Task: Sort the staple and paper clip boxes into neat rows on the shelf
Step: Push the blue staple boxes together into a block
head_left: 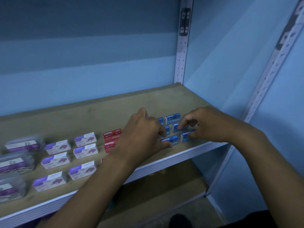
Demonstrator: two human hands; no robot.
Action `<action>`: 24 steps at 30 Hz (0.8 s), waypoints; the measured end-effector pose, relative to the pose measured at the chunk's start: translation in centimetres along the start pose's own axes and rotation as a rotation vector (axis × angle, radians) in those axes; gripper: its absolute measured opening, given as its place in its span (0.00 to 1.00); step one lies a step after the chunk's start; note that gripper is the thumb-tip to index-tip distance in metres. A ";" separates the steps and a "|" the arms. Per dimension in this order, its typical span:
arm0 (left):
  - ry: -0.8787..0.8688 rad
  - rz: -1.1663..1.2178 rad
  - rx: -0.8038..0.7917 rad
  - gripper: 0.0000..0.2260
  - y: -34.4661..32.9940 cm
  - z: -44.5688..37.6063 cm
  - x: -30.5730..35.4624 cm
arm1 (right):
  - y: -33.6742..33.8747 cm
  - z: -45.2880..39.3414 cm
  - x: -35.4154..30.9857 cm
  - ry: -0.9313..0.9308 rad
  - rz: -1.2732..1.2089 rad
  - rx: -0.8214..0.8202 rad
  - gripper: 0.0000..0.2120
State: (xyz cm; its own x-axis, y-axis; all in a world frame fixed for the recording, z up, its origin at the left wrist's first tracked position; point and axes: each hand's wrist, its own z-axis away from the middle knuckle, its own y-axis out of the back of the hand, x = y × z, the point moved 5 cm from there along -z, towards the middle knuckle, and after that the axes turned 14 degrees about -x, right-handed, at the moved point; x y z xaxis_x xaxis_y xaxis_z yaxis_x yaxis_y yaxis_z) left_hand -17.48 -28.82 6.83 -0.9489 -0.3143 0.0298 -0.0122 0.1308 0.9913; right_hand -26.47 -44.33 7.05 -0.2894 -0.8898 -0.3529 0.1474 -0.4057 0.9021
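our forearms reach over the shelf [164, 99] edge, with purple boxes [56, 160] and red staple boxes [111, 134] lying left of our left hand [141, 134], already in rows. that hand's curled fingers pinch a blue staple box [170, 139] just below its fingertips, long axis running left to right. our right hand [207, 124], closest to the unsettled blue cluster, pinches another blue box [176, 126] at its fingertips.
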 end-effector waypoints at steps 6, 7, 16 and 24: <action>0.002 -0.017 -0.015 0.16 -0.3 -0.5 0.2 | -0.5 0.0 1.1 -0.034 -0.058 -0.013 0.12; 0.008 -0.020 -0.014 0.16 -0.3 -0.6 0.2 | -0.5 0.0 1.2 -0.038 -0.061 -0.012 0.12; 0.021 -0.012 -0.023 0.15 -0.4 -0.6 0.6 | -0.7 0.2 1.1 -0.021 -0.035 0.004 0.11; 0.027 0.027 -0.030 0.15 -0.7 -0.7 0.7 | -0.8 0.0 0.7 -0.001 -0.006 0.010 0.12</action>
State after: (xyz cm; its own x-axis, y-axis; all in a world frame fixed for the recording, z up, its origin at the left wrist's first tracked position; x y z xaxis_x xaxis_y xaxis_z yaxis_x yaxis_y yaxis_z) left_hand -17.89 -29.74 6.24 -0.9397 -0.3366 0.0601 0.0237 0.1113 0.9935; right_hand -26.81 -44.58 6.05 -0.2907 -0.8873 -0.3580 0.1366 -0.4088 0.9023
